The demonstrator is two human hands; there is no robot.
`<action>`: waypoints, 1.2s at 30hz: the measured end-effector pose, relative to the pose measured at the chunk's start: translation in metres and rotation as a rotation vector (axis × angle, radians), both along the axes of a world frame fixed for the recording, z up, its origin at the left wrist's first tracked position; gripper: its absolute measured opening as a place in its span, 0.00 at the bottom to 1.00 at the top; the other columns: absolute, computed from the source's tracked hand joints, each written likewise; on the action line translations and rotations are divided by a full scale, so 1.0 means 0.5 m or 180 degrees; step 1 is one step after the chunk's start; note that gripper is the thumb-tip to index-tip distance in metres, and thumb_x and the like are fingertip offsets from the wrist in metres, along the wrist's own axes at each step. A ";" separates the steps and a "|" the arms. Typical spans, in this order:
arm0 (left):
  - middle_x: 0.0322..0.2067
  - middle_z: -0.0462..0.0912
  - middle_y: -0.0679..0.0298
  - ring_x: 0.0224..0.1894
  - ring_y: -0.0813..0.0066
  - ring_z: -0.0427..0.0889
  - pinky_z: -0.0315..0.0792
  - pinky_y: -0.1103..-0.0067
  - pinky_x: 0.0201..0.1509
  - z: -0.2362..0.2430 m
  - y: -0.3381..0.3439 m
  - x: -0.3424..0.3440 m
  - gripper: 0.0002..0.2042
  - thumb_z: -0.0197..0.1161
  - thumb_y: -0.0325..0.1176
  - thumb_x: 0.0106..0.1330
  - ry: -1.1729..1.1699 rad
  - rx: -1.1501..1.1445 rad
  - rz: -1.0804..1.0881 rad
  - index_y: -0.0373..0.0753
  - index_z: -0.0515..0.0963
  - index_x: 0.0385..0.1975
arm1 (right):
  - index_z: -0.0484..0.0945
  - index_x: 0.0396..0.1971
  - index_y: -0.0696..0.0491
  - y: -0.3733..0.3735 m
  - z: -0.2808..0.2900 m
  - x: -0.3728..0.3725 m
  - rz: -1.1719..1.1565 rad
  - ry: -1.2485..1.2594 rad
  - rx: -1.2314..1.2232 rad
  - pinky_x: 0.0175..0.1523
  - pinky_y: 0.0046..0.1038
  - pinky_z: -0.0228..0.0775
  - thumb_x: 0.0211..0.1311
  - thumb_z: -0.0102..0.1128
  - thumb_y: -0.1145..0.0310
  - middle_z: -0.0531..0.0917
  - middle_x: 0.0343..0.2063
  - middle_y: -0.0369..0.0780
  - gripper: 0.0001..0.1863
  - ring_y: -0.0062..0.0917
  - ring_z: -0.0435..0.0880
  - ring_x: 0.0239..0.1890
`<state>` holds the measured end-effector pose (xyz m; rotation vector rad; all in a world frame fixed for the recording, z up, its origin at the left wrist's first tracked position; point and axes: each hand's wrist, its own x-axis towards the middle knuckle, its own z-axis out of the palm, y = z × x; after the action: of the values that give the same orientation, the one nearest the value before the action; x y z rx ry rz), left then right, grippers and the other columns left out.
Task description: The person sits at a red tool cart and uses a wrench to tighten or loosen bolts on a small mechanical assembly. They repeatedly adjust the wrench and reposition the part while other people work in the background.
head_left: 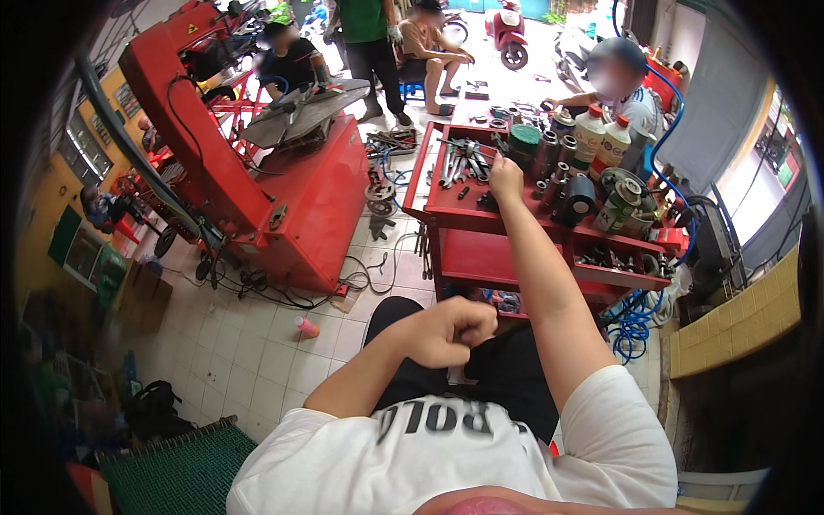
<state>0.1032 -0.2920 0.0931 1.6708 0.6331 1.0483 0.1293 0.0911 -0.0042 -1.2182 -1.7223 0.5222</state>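
Head view: a busy workshop, and straight ahead stands the big red machine (313, 215), beside the red cart (481, 256).
Cart top: crowded! Bottles, cans and metal parts fill its right side; wrenches (470, 157) lie fanned at the left, just beside the right hand.
White shirt (360, 472): bold dark lettering across the chest, the largest writing around.
Right hand (506, 178): right at the tray, arm stretched out, fingers bent by the wrenches; whether they grasp one, I cannot tell.
Left hand (448, 331): over the lap, blurred, fingers curled, nothing seen in it; how tightly it closes, I cannot tell.
Tray work: looks like the reaching stage, among the tools; such a reach seems to call for precise fingers and no bump to the crowded neighbours.
Bottles (587, 137): red caps, coloured labels, print too small to trust.
Warning sticker (191, 28): a little yellow triangle, high on the machine.
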 end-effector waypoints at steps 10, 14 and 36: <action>0.29 0.64 0.70 0.34 0.80 0.62 0.63 0.80 0.40 -0.067 0.083 -0.080 0.08 0.52 0.19 0.50 0.0202 0.0081 0.1508 0.37 0.66 0.29 | 0.84 0.32 0.61 0.005 0.003 0.003 0.0021 0.0130 0.0008 0.52 0.53 0.72 0.77 0.44 0.51 0.86 0.35 0.58 0.29 0.58 0.85 0.44; 0.33 0.82 0.59 0.39 0.65 0.81 0.75 0.69 0.46 -0.084 0.069 -0.066 0.09 0.57 0.23 0.55 0.1993 0.0039 0.1425 0.33 0.76 0.36 | 0.84 0.32 0.61 0.004 0.003 0.002 0.0072 0.0174 -0.0075 0.51 0.53 0.72 0.77 0.45 0.51 0.86 0.34 0.59 0.29 0.58 0.84 0.43; 0.41 0.86 0.52 0.46 0.55 0.86 0.78 0.66 0.54 -0.080 0.530 -0.252 0.15 0.67 0.37 0.64 0.2638 0.0857 0.2752 0.35 0.83 0.46 | 0.85 0.33 0.61 0.000 0.014 0.000 0.0038 0.0577 -0.0031 0.53 0.54 0.73 0.76 0.47 0.52 0.86 0.36 0.59 0.27 0.58 0.84 0.45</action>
<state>-0.0228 -0.0270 0.0531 2.1137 1.9477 0.9930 0.1294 0.0909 0.0026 -1.1320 -1.5760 0.6294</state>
